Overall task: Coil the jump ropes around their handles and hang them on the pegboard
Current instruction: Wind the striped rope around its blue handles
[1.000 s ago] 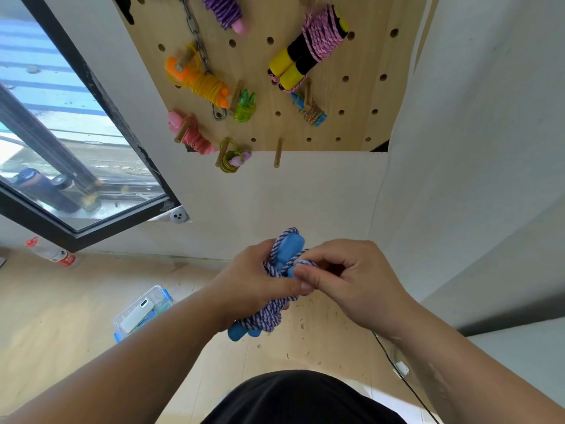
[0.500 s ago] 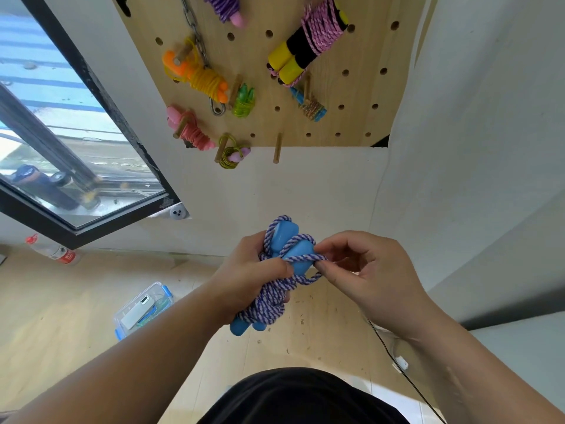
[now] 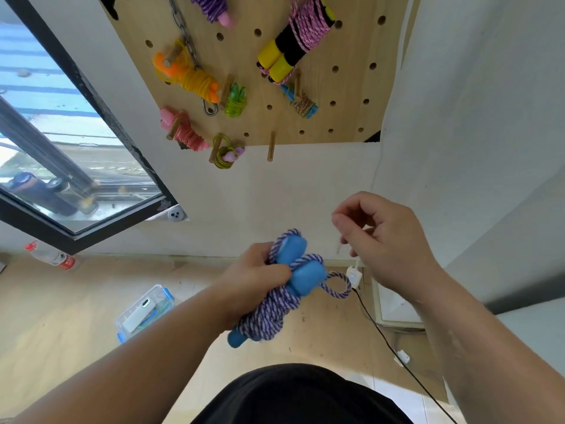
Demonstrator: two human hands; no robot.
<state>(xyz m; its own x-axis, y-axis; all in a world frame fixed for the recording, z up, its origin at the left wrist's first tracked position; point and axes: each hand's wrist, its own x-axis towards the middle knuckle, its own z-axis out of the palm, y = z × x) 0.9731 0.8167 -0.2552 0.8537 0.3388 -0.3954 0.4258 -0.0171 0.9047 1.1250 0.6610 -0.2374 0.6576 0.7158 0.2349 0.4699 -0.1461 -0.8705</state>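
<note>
My left hand (image 3: 255,278) grips a blue-handled jump rope (image 3: 298,272), its purple-and-white cord wound around the two handles with a small loop (image 3: 337,286) sticking out to the right. My right hand (image 3: 386,243) hovers apart from it, up and to the right, fingers loosely curled around nothing. Above on the wall hangs the wooden pegboard (image 3: 351,96) with several coiled ropes on its pegs: orange (image 3: 186,75), pink (image 3: 183,133), yellow-and-black (image 3: 290,50). One bare wooden peg (image 3: 271,146) sticks out at the board's lower edge.
A window (image 3: 61,142) with a black frame fills the left. On the wooden floor lie a clear plastic box (image 3: 145,310) and a bottle (image 3: 50,257). A black cable (image 3: 382,335) runs along the floor at right beside a white wall.
My right hand has let go of the cord and lifted up and to the right. A loop now sticks out from the blue handles. The view moved slightly nearer the pegboard.
</note>
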